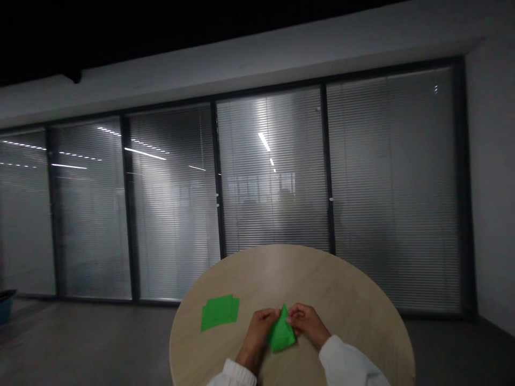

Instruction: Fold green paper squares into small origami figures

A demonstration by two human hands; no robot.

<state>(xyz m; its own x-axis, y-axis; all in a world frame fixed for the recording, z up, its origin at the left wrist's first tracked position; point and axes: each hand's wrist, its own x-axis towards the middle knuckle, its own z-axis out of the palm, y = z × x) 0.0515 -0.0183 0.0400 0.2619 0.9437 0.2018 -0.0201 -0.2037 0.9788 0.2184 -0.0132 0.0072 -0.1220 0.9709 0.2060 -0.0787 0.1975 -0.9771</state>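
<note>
- Far left we see a blue bin (6, 306) on the floor, cut off by the frame edge.
- Behind everything we see a glass wall with closed blinds (169, 214), with ceiling lights reflected in it.
- We see a round, light wood table (354, 300) low in the middle, with its near edge out of frame.
- On the left part of the table we see a flat stack of green sheets (219, 312), lying well apart from the hands.
- Our left hand (260, 328), in a white sleeve (235, 375), is closed with its fingertips pinching the left edge of the folded green paper (280, 336).
- The folded green paper is bright green and folded to a narrow triangle, with a crease running up its middle.
- It sits between both hands, just above the table near the near edge; we cannot tell if its wide end touches the table.
- Its tip points away from us toward the glass wall, and its wide end is toward us.
- Its long axis runs near to far, leaning slightly right at the tip.
- Our right hand (308, 323) is closed too, pinching the right edge close to the tip.
- The two hands nearly meet at the tip.
</note>
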